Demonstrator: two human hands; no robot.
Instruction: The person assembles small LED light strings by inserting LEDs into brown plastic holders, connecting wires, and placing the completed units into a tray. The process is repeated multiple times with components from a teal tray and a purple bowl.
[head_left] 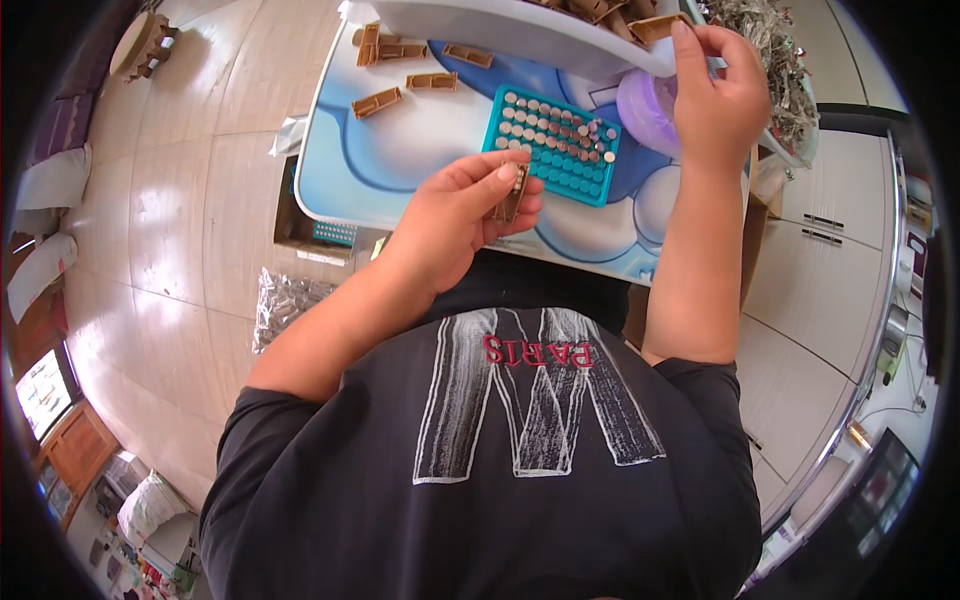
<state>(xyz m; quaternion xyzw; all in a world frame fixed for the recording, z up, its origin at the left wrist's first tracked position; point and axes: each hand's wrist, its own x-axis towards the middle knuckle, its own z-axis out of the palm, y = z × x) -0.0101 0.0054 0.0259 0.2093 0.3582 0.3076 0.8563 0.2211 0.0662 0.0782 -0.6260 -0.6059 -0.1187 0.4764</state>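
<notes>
My left hand [465,205] is closed round a small brown plastic holder [511,200], its thumb pressing on small pale round bits at the top. It hovers over the near left edge of a teal tray [493,135], which carries rows of small silver discs [543,123]. At the far right, my right hand [722,95] pinches another brown plastic holder [655,27] between thumb and fingers. That piece is at the rim of a white bin [520,32] heaped with similar brown parts. Several loose brown holders [432,81] lie on the table at the far left.
The blue-and-white table [390,150] has rounded corners. A translucent purple bowl [645,112] stands between the tray and my right forearm. Tangled metallic parts [775,75] fill a container at the far right. A silvery bag [288,305] and an open box [293,225] are left of the table.
</notes>
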